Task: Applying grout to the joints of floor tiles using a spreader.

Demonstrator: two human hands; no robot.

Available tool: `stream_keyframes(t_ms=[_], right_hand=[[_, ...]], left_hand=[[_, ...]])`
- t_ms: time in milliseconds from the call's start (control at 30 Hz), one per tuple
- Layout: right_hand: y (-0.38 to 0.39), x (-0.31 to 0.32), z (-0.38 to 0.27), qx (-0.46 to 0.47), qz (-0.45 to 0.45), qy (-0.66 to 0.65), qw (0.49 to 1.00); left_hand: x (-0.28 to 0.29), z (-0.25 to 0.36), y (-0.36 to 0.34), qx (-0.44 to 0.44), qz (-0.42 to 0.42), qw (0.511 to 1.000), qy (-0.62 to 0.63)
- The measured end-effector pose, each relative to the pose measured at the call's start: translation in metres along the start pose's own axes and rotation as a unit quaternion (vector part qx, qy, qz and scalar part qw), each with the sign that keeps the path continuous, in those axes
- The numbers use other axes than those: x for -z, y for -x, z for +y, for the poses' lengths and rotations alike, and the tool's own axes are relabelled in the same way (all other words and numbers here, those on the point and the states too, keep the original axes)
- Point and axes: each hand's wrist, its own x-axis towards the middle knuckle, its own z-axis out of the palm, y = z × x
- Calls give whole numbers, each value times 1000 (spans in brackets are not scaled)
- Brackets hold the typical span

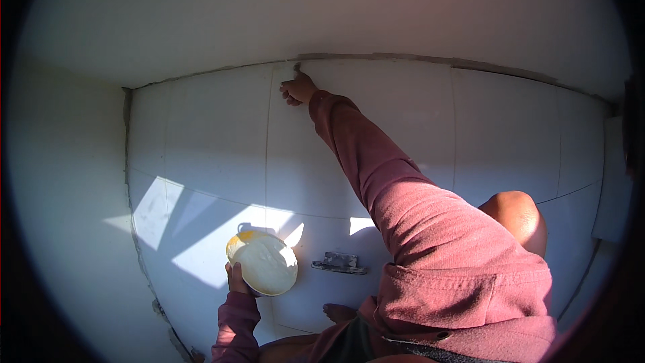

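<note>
My left hand [236, 279] grips the side of a round, shallow tub [265, 269] with a yellowish rim, holding a pale creamy paste. My right hand [295, 89] reaches far forward to the joint at the foot of the wall, beside a thin grout line between large white floor tiles [215, 128]. Its fingers are curled, and a small dark shape at the joint is too small to make out as fingertip or held item. A flat trowel [339, 262], smeared with paste, lies on the tiles right of the tub.
White walls rise ahead [322, 7] and at the left [67, 181], with rough grey gaps along their foot. My bare knee [510, 218] is at the right and a bare foot [339, 312] is below the trowel. A pale step or ledge [611, 175] stands at the right edge. Sunlight patches cross the left tiles.
</note>
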Motion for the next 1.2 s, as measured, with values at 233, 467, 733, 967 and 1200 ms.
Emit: stream_keyframes(t_ms=[233, 467, 733, 967, 1200], right_hand=[[29, 21, 8, 116, 266, -137, 947], [20, -2, -13, 42, 52, 3, 998], [69, 61, -2, 54, 284, -58, 956], [43, 20, 8, 72, 121, -66, 988], [46, 72, -6, 74, 319, -263, 908]], left_hand=[[0, 3, 0, -29, -41, 998, -30], [-16, 14, 9, -14, -23, 1000, -5], [-4, 5, 1, -35, -39, 998, -24], [-4, 7, -4, -5, -42, 999, 7], [-18, 16, 7, -20, -33, 999, -5]])
